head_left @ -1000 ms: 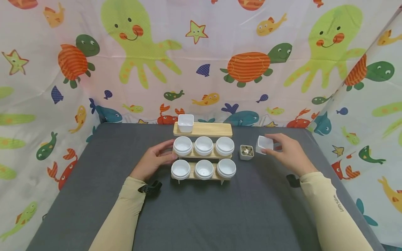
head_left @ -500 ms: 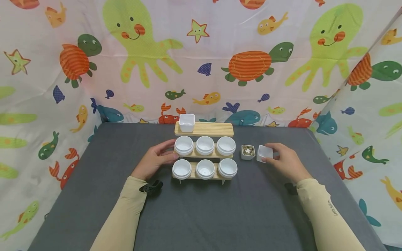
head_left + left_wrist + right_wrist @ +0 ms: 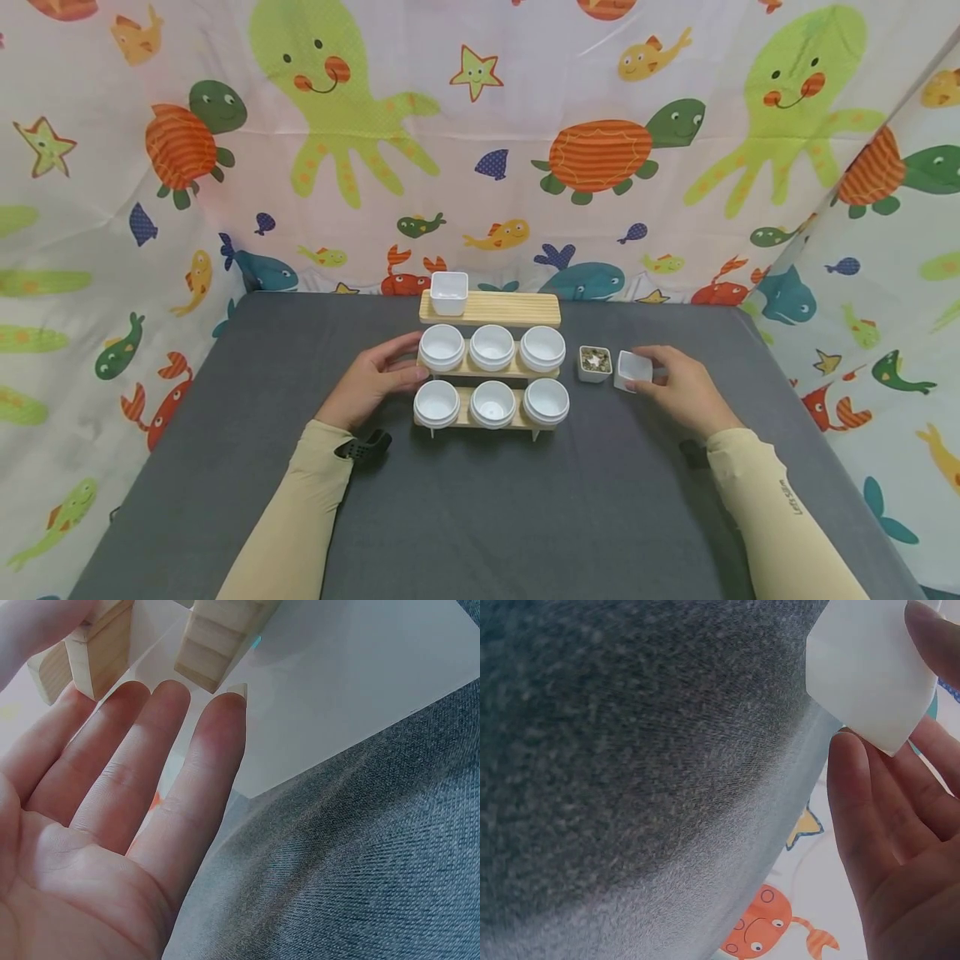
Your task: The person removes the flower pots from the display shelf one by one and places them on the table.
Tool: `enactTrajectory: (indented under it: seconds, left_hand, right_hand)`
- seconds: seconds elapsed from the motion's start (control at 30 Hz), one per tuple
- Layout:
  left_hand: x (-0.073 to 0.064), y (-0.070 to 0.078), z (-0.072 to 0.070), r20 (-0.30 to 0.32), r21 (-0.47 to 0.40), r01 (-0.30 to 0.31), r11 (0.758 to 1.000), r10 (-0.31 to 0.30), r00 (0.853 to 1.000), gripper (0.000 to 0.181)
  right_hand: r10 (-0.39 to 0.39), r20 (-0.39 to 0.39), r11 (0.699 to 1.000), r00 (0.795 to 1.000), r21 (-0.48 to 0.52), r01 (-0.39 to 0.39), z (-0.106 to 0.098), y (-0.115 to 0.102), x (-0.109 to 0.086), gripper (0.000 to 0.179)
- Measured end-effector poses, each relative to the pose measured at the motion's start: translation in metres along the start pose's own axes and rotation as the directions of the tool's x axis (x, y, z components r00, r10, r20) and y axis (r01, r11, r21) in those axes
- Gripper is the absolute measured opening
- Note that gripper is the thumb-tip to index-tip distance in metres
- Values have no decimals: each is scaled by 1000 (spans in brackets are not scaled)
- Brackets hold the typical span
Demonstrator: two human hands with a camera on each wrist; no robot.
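A three-tier stand with wooden slats [image 3: 489, 308] and pale side panels [image 3: 322, 712] holds round white cups [image 3: 492, 345] on its two lower tiers. My left hand [image 3: 370, 382] grips its left end at the middle slat, thumb in front and fingers behind; the left wrist view has the fingertips right at the slat ends. My right hand [image 3: 682, 385] pinches a small square white cup [image 3: 633, 370] between thumb and fingers, low over the table. Just left of it stands a square white cup with a dried, greenish-brown filling [image 3: 595, 362].
Another square white cup [image 3: 449, 293] stands at the left of the stand's top slat. Dark grey cloth covers the table [image 3: 480, 517]. A sea-animal print curtain [image 3: 517, 100] closes off the back and both sides.
My right hand has brought the square cup down and slightly nearer to me, beside the filled cup. My left hand has kept its place on the stand.
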State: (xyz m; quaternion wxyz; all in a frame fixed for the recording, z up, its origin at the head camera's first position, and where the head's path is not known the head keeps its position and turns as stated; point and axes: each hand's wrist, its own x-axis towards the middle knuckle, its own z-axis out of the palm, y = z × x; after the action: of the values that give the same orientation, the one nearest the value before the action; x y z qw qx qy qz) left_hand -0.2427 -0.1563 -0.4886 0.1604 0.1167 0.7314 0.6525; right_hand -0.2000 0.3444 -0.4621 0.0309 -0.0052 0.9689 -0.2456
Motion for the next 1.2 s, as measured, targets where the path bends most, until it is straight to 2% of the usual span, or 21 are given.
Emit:
enactTrajectory:
  seconds: [0.37,0.53,0.67,0.9,1.07,1.2]
  left_hand:
    - [1,2,1,-12,-1,3,1000,-3,1000,75]
    - [0,1,1,-15,-9,10,1000,-10,1000,74]
    - [0,0,1,-11,-7,3,1000,-3,1000,75]
    - [0,2,1,-18,-5,-3,1000,3,1000,75]
    - [1,1,1,-12,-4,1,1000,-1,1000,75]
    - [0,1,1,-7,-3,4,1000,-4,1000,76]
  right_hand:
    - [-9,-1,1000,1000,0,9,-1,-1,0,68]
    - [-4,21,1000,1000,-7,4,-3,-2,-1,77]
    - [-18,18,1000,1000,-16,18,-12,-10,-2,85]
    - [-110,-42,991,993,-80,106,-38,-48,9,87]
    - [-159,-28,983,987,-98,155,-55,-89,16,85]
    - [-254,-9,962,967,-107,251,-64,-127,25,81]
